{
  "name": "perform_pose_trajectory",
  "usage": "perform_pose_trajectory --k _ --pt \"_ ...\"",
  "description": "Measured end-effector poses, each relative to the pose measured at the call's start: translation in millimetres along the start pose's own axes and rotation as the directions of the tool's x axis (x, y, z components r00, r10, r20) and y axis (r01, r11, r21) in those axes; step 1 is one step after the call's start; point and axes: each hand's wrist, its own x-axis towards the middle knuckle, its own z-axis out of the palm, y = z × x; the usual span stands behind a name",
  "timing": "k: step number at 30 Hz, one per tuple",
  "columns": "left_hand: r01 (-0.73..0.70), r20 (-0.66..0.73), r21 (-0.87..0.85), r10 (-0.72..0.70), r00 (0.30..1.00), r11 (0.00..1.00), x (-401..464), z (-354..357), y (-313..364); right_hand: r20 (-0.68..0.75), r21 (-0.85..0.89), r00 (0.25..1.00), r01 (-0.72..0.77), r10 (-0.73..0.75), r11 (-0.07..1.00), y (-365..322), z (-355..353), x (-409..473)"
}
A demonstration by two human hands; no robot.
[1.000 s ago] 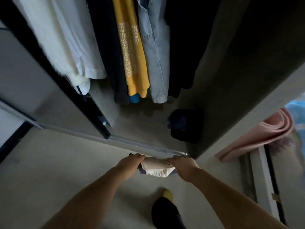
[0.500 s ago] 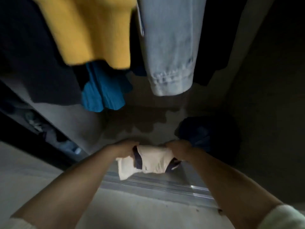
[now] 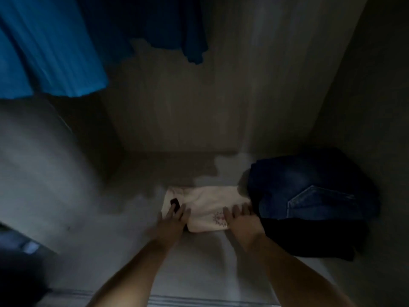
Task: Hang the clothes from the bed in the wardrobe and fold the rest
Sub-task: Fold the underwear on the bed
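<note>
You are setting a folded cream garment (image 3: 205, 207) down on the wardrobe floor (image 3: 199, 262), so the folding half of the task is the step in hand. The garment is lying flat, just beside a folded pair of jeans (image 3: 309, 191) that is sitting to its right on top of something dark.

Your left hand (image 3: 172, 220) is resting at the garment's left end, fingers nearly straight and spread over the cloth near a small dark patch; it is gripping nothing. Your right hand (image 3: 241, 218) is lying on the right end with fingers out flat, touching the cloth and almost meeting the jeans. Both hands look to be pressing or letting go, not holding.

The next move, as I judge it, is asking you to lift both hands straight off without dragging the fold loose, then back out for the next piece.

Watch your room. The side wall (image 3: 365, 107) is closing in on the right behind the jeans, the back panel (image 3: 188, 107) is standing close ahead, and blue hanging clothes (image 3: 51, 52) are dangling overhead on the left. Open floor is lying to the garment's left and toward you.
</note>
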Motion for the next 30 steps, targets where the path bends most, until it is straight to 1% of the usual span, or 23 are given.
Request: perform_pose_trajectory --k 2,3,4,5,6,9,11,13,15,17,21,25,30 --pt "-0.015 0.057 0.011 0.015 0.998 1.000 -10.5 14.1 6.9 0.098 0.021 0.994 -0.041 0.039 0.999 -10.0 21.9 -10.5" --pt "-0.033 -0.019 0.008 0.033 0.999 0.999 -12.5 23.0 4.9 0.110 0.029 0.992 -0.063 0.060 0.998 -14.0 30.0 -14.7" --pt "0.000 0.038 -0.026 0.001 0.999 1.000 -16.0 25.5 4.2 0.105 0.033 0.992 -0.075 0.071 0.997 -16.9 33.9 -17.2" --pt "0.002 0.049 -0.054 0.000 0.999 0.999 -16.6 22.6 4.5 0.097 0.038 0.992 -0.083 0.079 0.996 -19.0 36.0 -18.6" --pt "-0.010 0.000 -0.111 0.010 1.000 0.994 -15.3 20.9 6.2 0.102 0.034 0.991 -0.086 0.082 0.996 -19.8 37.4 -18.1" --pt "0.018 0.074 -0.111 -0.010 0.997 0.994 -20.1 21.5 11.2 0.146 0.012 0.985 -0.090 0.087 0.996 -18.5 37.1 -15.7" --pt "-0.012 0.244 -0.041 0.021 0.969 0.999 -23.7 13.0 7.7 0.203 0.009 0.977 -0.070 0.066 0.998 -14.9 23.4 -17.0" --pt "-0.062 0.312 -0.001 0.059 0.948 0.998 -26.3 -14.3 7.4 0.236 0.021 0.971 -0.053 0.046 0.998 -10.2 -1.3 -24.6" --pt "-0.128 0.358 -0.003 0.121 0.926 0.992 -34.1 -55.0 6.5 0.257 0.074 0.965 -0.066 0.045 0.995 -3.7 -37.7 -43.3" --pt "-0.130 0.378 -0.031 0.132 0.916 0.991 -49.4 -101.5 10.9 0.241 0.103 0.969 -0.075 0.048 0.992 -0.9 -74.3 -66.9" --pt "-0.171 0.321 -0.094 0.192 0.927 0.981 -80.6 -201.1 25.5 0.200 0.124 0.976 -0.113 0.086 0.986 8.8 -149.8 -117.2" --pt "-0.191 0.262 -0.170 0.231 0.937 0.967 -117.0 -292.8 43.7 0.156 0.222 0.979 -0.163 0.130 0.961 24.4 -225.0 -172.0" --pt "-0.177 0.289 -0.337 0.281 0.915 0.925 -177.2 -385.0 73.5 0.215 0.343 0.960 -0.247 0.181 0.906 42.1 -312.3 -262.8"
